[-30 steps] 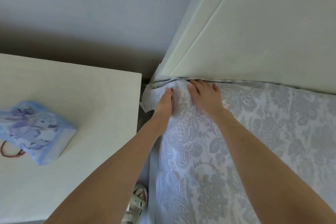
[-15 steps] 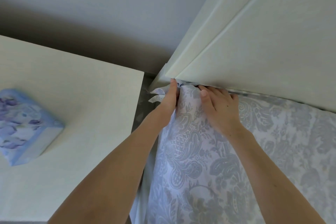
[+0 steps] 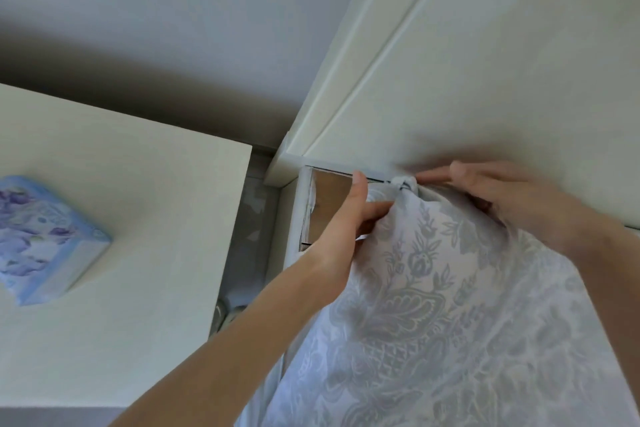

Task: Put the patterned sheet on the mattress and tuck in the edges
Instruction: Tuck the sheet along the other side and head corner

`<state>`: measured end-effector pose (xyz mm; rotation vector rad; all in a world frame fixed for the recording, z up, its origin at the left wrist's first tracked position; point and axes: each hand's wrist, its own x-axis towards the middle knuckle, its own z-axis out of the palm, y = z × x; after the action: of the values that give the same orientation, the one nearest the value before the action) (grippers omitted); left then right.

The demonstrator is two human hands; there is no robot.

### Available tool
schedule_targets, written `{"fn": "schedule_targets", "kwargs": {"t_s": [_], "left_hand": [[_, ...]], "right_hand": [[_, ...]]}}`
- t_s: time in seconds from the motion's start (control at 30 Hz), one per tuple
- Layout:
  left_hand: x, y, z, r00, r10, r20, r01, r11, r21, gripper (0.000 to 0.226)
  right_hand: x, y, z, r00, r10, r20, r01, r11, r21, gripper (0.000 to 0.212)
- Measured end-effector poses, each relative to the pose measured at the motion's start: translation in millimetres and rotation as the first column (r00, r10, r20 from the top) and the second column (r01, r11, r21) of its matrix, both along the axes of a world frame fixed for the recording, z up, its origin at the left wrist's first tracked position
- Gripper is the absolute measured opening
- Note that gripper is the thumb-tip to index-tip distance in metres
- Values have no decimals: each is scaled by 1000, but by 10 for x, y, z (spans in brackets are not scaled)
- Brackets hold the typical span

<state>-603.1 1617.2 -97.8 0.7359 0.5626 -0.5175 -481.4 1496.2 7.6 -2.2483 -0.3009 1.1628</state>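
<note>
Head view: what are the hands doing?
– The left hand (image 3: 343,222) is pinching the patterned sheet (image 3: 450,305) at its edge, thumb pointing up. The right hand (image 3: 509,198) is showing blurred, fingers reaching to the sheet's bunched corner by the headboard (image 3: 485,80); whether it is gripping, I cannot tell.
And the sheet?
– It is lying over the bed, leaving a tan patch (image 3: 329,204) showing at the corner. A floral box (image 3: 45,239) is sitting on the worktop (image 3: 138,253) beside.
</note>
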Motion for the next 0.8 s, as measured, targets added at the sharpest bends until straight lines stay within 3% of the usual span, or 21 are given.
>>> {"fn": "schedule_targets", "kwargs": {"t_s": [0.07,0.17,0.27,0.37,0.43,0.5,0.57,0.63,0.73,0.8], "left_hand": [[-29,-22,99,1000,7,8,-7,1000,19,76],[-63,-48,198,1000,12,27,-13,999,40,76],[-70,-71,269,999,54,6,-54,996,67,82],[-84,-78,311,994,107,-17,-105,989,104,80],[-102,-79,323,992,126,-18,-123,986,115,73],[-119,-84,330,993,116,-12,-114,988,106,71],[-135,-92,318,996,87,2,-87,991,106,80],[-151,-73,305,997,80,7,-80,991,105,85],[-154,-28,247,994,111,0,-110,986,128,67],[-154,-25,242,991,132,14,-133,980,147,53]], "right_hand": [[60,-55,102,998,13,59,-10,999,-43,25],[138,-13,157,945,284,164,-246,945,-215,23],[158,70,215,874,398,277,-316,901,-298,11],[102,134,391,712,418,564,-188,888,-420,8],[57,183,533,596,339,728,-48,920,-389,12],[45,238,495,535,280,797,4,943,-334,16],[50,278,240,560,301,772,3,931,-365,18],[35,311,-73,654,294,697,-22,929,-370,23],[15,343,-268,841,188,508,-45,959,-279,20],[35,304,-242,907,130,400,-37,972,-231,9]]}}
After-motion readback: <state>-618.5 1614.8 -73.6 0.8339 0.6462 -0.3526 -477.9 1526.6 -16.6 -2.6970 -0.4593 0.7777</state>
